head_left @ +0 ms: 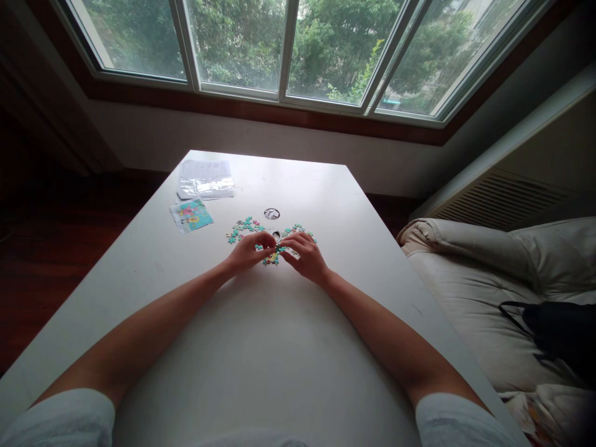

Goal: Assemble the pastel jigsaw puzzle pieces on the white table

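Note:
Small jigsaw pieces lie on the white table [261,347] around both hands, with a loose group of green pieces [239,231] to the left. More pieces [292,230] are spread beyond my right hand, partly covered by it. My left hand [254,249] and my right hand [305,253] meet over a small cluster of yellow and green pieces [270,259]. Both hands are closed in a pinch, fingertips nearly touching around small green jigsaw pieces. Exactly which piece each hand grips is too small to make out. A round item [276,236] shows just behind the fingertips.
A shiny round disc [272,213] lies beyond the hands. To the left rest a colourful picture card [191,215] and a clear plastic sleeve with paper [206,179]. A cushioned sofa [484,298] with a black bag [559,332] stands at the right, windows ahead.

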`<state>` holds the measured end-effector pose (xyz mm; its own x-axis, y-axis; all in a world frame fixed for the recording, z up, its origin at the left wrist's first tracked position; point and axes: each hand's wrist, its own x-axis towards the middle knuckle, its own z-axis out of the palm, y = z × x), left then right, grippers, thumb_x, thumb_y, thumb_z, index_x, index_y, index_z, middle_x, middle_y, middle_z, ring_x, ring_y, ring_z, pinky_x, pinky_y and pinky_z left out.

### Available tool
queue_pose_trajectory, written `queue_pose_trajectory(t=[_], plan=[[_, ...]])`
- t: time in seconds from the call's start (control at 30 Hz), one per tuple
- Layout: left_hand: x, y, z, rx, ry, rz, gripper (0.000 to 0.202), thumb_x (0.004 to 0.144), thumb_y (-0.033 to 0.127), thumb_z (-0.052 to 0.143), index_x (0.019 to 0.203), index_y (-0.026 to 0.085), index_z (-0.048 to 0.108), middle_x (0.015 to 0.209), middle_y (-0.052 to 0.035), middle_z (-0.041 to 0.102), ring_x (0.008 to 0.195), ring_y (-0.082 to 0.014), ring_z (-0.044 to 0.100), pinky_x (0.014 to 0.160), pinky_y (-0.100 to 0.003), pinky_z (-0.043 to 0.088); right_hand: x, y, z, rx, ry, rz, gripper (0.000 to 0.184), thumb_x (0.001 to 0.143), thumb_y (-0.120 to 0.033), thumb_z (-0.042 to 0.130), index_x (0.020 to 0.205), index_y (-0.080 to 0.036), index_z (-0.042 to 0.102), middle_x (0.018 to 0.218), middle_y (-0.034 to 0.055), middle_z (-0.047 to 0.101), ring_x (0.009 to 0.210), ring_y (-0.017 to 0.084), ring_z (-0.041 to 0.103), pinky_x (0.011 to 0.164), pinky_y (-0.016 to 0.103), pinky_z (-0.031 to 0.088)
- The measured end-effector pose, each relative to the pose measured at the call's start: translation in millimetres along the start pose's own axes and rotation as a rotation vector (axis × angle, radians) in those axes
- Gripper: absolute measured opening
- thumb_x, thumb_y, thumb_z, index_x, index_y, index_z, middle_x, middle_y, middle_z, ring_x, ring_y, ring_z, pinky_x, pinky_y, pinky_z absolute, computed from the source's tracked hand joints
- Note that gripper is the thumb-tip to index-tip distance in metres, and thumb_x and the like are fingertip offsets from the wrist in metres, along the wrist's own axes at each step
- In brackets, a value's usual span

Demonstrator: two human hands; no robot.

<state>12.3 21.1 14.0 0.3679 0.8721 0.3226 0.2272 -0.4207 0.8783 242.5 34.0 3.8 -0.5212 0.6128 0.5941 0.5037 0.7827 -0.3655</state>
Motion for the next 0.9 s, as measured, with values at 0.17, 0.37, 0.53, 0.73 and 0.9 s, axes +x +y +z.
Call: queue_pose_trajectory(t=[0.17, 0.37, 0.53, 0.73, 0.9], plan=[[0.2, 0.7, 1.6, 0.016, 0.007, 0.011, 0.023, 0.088, 0.04, 0.07, 0.096, 0.018, 0.069, 0.089, -0.0045, 0.071, 0.082, -0.0158, 0.065, 0.078, -0.03, 0.054, 0.9, -1.5, 0.0, 0.023, -0.003, 0.012, 0.017, 0.094, -0.039, 0.065, 0.107, -0.029, 0.07, 0.108, 0.0061, 0.072, 0.107, 0.026, 0.061, 0.1, 0.046, 0.046], [-0.1, -0.3, 1.2, 0.142, 0.003, 0.037, 0.016, 0.09, 0.034, 0.065, 0.095, 0.02, 0.067, 0.088, -0.0028, 0.07, 0.079, -0.0153, 0.064, 0.076, -0.028, 0.051, 5.0, -4.1, -0.7, 0.216, 0.037, 0.075, 0.014, 0.097, -0.034, 0.06, 0.09, -0.026, 0.069, 0.099, 0.0055, 0.073, 0.099, 0.023, 0.065, 0.097, 0.044, 0.048], [-0.6, -8.1, -4.1, 0.562, -0.017, 0.146, 0.008, 0.089, 0.029, 0.064, 0.093, 0.024, 0.068, 0.092, -0.0034, 0.072, 0.091, -0.0221, 0.062, 0.093, -0.039, 0.044, 4.1, 1.4, 0.2, 0.254, 0.074, 0.16, 0.01, 0.092, -0.031, 0.064, 0.086, -0.025, 0.067, 0.1, 0.0044, 0.073, 0.099, 0.023, 0.065, 0.101, 0.046, 0.047], [-1.0, -9.1, -7.4, 0.745, -0.183, 0.238, 0.013, 0.087, 0.035, 0.069, 0.096, 0.026, 0.071, 0.102, -0.0052, 0.07, 0.1, -0.0252, 0.057, 0.094, -0.041, 0.038, 1.6, 8.1, 6.1, 0.313, 0.076, 0.3, 0.009, 0.088, -0.032, 0.066, 0.084, -0.024, 0.067, 0.088, 0.0023, 0.072, 0.087, 0.021, 0.065, 0.085, 0.039, 0.051], [-1.0, -11.3, -10.2, 0.742, -0.217, 0.235, 0.017, 0.086, 0.035, 0.07, 0.1, 0.026, 0.071, 0.103, -0.0051, 0.07, 0.101, -0.0256, 0.056, 0.093, -0.04, 0.038, 3.2, 6.3, 7.4, 0.589, 0.055, 0.463, 0.019, 0.085, -0.04, 0.07, 0.087, -0.021, 0.064, 0.077, 0.0004, 0.067, 0.068, 0.015, 0.06, 0.062, 0.029, 0.046]])
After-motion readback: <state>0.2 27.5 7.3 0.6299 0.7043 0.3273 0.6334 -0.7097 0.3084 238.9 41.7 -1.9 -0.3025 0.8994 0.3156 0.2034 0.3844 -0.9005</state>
